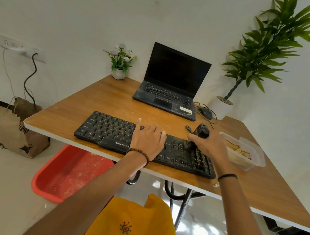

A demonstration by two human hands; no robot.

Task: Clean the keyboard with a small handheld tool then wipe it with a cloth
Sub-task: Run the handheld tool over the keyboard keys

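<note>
A dusty black keyboard (pixel 107 131) lies along the front edge of the wooden table (pixel 101 97). My left hand (pixel 148 139) rests flat on the keyboard's middle with straight fingers. My right hand (pixel 211 143) grips a small black handheld tool (pixel 198 135), whose lower end touches the keys near the number pad. A clear plastic container (pixel 245 153) just right of the keyboard holds a crumpled beige cloth (pixel 238 149).
An open black laptop (pixel 171 82) stands at the back, with a wired mouse (pixel 206 112) beside it. A small flower pot (pixel 119 66) and a tall potted plant (pixel 222 106) sit by the wall. A red tub (pixel 66 174) and a paper bag (pixel 17 129) are on the floor.
</note>
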